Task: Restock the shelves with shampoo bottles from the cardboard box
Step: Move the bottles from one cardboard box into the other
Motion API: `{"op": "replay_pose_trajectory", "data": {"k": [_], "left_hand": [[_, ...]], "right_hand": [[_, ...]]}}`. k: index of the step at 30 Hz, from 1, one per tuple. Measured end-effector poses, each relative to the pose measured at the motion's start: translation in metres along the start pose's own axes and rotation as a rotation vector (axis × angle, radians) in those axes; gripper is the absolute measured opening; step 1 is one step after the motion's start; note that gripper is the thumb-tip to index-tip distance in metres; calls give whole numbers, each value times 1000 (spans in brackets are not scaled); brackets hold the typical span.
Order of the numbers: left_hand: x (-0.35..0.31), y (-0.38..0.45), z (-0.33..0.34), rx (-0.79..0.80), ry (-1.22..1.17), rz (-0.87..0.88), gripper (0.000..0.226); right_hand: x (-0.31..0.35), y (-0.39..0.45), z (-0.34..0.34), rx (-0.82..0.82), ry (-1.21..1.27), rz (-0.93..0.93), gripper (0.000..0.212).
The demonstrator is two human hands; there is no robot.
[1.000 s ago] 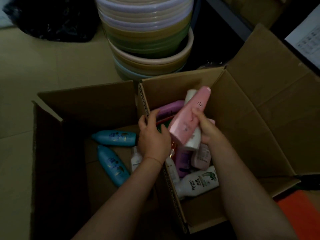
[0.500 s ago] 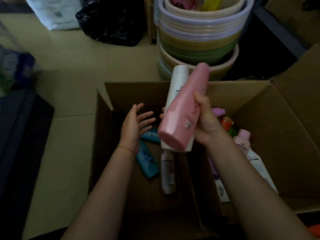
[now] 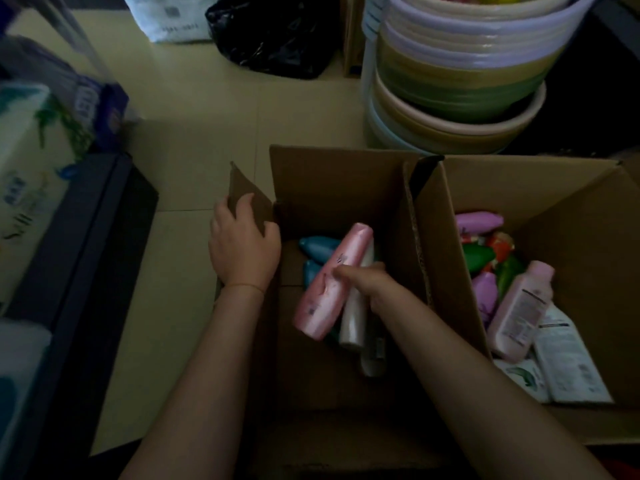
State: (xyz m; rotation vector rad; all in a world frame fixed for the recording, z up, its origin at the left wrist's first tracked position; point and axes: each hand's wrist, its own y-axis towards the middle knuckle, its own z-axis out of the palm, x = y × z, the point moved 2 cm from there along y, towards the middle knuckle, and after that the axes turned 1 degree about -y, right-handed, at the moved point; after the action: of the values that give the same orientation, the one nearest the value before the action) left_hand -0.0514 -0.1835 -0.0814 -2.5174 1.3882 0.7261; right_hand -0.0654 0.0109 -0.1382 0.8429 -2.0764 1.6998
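Note:
Two open cardboard boxes stand side by side on the floor. My right hand grips a pink bottle together with a white bottle, low inside the left box. Teal bottles lie on that box's bottom beneath them. My left hand holds the left box's side flap, fingers curled over its edge. The right box holds several bottles: purple, green, light pink and white.
A tall stack of plastic basins stands just behind the boxes. A black plastic bag and a white sack lie on the tiled floor further back. Packaged goods on a dark low shelf line the left side.
My right hand has lowered the pink and white bottles from above the box down into the left box. My left hand moved left and took hold of the side flap.

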Motion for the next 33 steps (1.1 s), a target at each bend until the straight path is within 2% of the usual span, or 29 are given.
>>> {"op": "replay_pose_trajectory", "data": {"k": [2, 4, 7, 8, 10, 12, 13, 16, 18, 19, 22, 26, 29, 33], "left_hand": [[-7, -1, 1, 17, 1, 2, 55], [-23, -6, 1, 17, -36, 24, 53], [-60, -20, 14, 23, -131, 224, 49], [-76, -28, 23, 59, -186, 298, 49], [-112, -50, 41, 306, -363, 346, 49], [-145, -79, 60, 574, -520, 313, 58], [-159, -92, 69, 653, -559, 288, 64], [-191, -119, 90, 721, -570, 297, 80], [-204, -128, 102, 727, -495, 287, 81], [-208, -131, 106, 699, -456, 276, 79], [-211, -138, 114, 555, -428, 244, 63], [-204, -138, 121, 486, -452, 218, 48], [-202, -138, 123, 455, -470, 215, 41], [-203, -141, 124, 454, -497, 203, 40]], "right_hand": [[10, 5, -13, -110, -142, -86, 75], [21, 2, -28, -137, -264, -203, 62], [40, -15, -55, -123, -311, -508, 36], [47, -25, -66, -140, -263, -629, 26], [60, -42, -98, -173, -83, -774, 17], [69, -53, -139, -228, 66, -774, 24], [71, -55, -161, -270, 101, -740, 24], [54, -30, -224, -415, 73, -576, 18], [30, 0, -252, -451, -47, -370, 12], [18, 15, -260, -438, -92, -264, 17], [-8, 43, -272, -476, -231, -48, 69], [-43, 74, -262, -473, -362, 171, 99], [-66, 101, -234, -546, -477, 373, 129], [-92, 121, -206, -727, -513, 346, 144]]}}
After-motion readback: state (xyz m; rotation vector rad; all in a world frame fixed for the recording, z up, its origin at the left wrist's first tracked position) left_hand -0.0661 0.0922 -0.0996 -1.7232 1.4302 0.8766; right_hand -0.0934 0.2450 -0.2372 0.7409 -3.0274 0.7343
